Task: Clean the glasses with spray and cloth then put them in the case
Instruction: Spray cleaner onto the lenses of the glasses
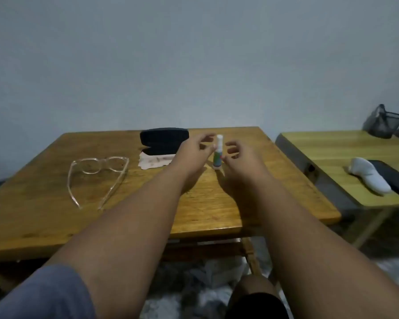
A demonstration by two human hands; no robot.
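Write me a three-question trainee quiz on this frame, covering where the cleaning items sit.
1. True or false: the glasses lie folded inside the case.
2. Multiple choice: the spray bottle is (A) standing upright between the left hand and the right hand, (B) tipped over beside the glasses, (C) lying on top of the case.
3. Fill in: the cloth lies on the table just in front of the ____.

Key
1. False: they lie on the table with their arms unfolded, left of both hands.
2. A.
3. case.
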